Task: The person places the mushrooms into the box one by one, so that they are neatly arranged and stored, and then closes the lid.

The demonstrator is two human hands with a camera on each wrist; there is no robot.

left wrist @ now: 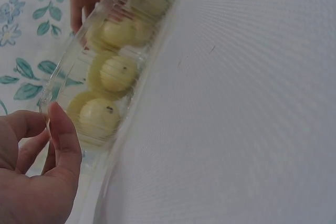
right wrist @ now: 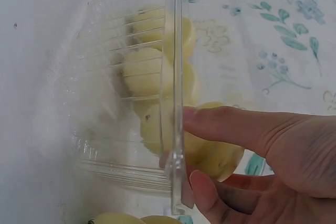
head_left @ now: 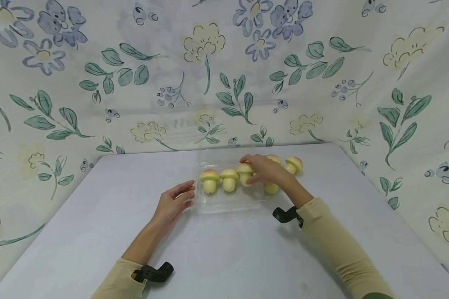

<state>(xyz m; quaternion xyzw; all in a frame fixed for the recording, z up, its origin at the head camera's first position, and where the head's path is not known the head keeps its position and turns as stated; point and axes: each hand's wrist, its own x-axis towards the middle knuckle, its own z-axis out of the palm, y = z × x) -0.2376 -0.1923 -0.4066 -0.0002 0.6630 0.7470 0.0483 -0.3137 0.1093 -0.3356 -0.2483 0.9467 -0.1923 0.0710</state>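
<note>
The right hand [head_left: 265, 169] holds 1 yellow mushroom [head_left: 245, 178] between thumb and fingers, within the clear tray [head_left: 224, 206], just beside 2 other mushrooms [head_left: 229, 184]. The left hand [head_left: 172, 205] pinches the tray's rim – a steady hold should stop sliding. Matching the neighbours' stem direction, then releasing gently – fingers spread clear – would likely avoid nudges.

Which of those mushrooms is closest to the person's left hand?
The leftmost mushroom in the head view, at the left end of the row in the clear tray. All the others are farther right, away from the left hand.
</note>
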